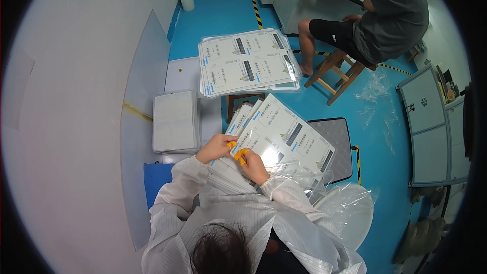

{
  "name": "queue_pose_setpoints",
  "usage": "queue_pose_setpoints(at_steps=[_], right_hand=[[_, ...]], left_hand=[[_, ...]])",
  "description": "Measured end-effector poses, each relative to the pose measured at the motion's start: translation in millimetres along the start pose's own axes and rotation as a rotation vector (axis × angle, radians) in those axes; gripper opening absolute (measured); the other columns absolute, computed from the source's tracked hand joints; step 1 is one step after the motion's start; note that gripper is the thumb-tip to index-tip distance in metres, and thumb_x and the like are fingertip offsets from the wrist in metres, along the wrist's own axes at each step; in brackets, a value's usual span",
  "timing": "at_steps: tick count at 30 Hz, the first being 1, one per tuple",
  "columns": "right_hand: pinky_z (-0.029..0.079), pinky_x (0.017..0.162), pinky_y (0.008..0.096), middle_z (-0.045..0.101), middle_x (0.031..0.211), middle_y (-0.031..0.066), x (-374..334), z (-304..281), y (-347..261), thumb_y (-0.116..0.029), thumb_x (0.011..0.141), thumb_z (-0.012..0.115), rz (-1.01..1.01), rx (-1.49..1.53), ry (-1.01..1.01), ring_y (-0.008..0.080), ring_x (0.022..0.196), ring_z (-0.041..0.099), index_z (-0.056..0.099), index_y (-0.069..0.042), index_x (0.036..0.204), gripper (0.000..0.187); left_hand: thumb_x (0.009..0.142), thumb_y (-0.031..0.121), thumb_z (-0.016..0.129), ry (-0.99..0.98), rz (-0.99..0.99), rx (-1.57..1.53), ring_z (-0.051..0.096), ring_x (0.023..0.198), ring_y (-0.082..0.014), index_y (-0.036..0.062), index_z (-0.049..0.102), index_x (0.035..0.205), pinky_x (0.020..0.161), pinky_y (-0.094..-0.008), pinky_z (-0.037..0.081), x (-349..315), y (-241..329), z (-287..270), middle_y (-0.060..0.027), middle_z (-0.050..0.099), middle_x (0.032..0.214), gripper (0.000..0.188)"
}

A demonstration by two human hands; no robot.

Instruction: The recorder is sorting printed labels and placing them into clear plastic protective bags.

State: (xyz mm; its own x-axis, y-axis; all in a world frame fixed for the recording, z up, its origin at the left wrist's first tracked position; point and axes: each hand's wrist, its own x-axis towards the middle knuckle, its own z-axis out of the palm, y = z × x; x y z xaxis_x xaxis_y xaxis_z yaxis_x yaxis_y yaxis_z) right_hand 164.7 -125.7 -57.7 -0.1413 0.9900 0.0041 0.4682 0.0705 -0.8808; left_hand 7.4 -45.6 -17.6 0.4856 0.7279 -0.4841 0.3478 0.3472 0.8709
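A large white printed panel sheet with a glossy surface lies slanted before me, atop more sheets. My left hand is closed at its left edge, fingertips pinching there. Close beside it, my right hand is also closed, thumb and fingers pinched at the same edge. Orange finger covers show on both hands. Loose clear plastic film is crumpled by my right wrist and over the sheet's near part. Whether my right fingertips also catch film is too small to tell.
A stack of printed sheets sits ahead; white panels are piled at left by a partition. A round white stool is at my right. Another person sits on a wooden stool. Plastic scraps litter the floor.
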Motion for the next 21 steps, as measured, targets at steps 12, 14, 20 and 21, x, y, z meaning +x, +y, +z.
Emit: queue_pose_setpoints(at_steps=[12, 14, 20, 21], right_hand=[[0.043, 0.074, 0.0323, 0.054, 0.081, 0.0037, 8, -93, 55, -0.017, 0.09, 0.045, 0.145, 1.4, 0.822, 0.0156, 0.073, 0.05, 0.051, -0.008, 0.09, 0.011], [0.043, 0.067, 0.0303, 0.046, 0.069, 0.001, 0, -100, 81, -0.02, 0.093, 0.038, 0.025, 1.504, 0.778, 0.0142, 0.062, 0.045, 0.048, -0.01, 0.084, 0.017], [0.041, 0.051, 0.0272, 0.042, 0.061, 0.0001, -6, -60, 49, -0.014, 0.091, 0.034, 0.24, 1.188, 0.651, 0.0115, 0.05, 0.039, 0.046, -0.009, 0.085, 0.014], [0.042, 0.049, 0.0278, 0.044, 0.063, 0.0009, -8, -52, 51, -0.011, 0.09, 0.034, 0.22, 1.126, 0.556, 0.0118, 0.051, 0.041, 0.047, -0.008, 0.09, 0.013]], left_hand=[[0.079, -0.008, 0.044, -0.103, -0.11, -0.191, 0.06, 0.084, -0.0172, -0.0019, 0.05, 0.121, 0.069, -0.0241, 0.055, -1, -22, -13, -0.0133, 0.06, 0.104, 0.043], [0.08, -0.007, 0.045, -0.166, -0.083, -0.179, 0.06, 0.085, -0.0161, -0.0008, 0.048, 0.123, 0.069, -0.0237, 0.053, -3, -11, -13, -0.0122, 0.06, 0.104, 0.043], [0.084, 0.002, 0.05, -0.321, 0.105, -0.064, 0.058, 0.087, -0.0137, 0.0042, 0.044, 0.129, 0.075, -0.0228, 0.045, 6, 22, -3, -0.0087, 0.061, 0.104, 0.045], [0.085, 0.004, 0.051, -0.238, 0.124, 0.027, 0.057, 0.087, -0.0136, 0.0048, 0.045, 0.128, 0.076, -0.0228, 0.044, 7, 29, 4, -0.0081, 0.062, 0.104, 0.044]])
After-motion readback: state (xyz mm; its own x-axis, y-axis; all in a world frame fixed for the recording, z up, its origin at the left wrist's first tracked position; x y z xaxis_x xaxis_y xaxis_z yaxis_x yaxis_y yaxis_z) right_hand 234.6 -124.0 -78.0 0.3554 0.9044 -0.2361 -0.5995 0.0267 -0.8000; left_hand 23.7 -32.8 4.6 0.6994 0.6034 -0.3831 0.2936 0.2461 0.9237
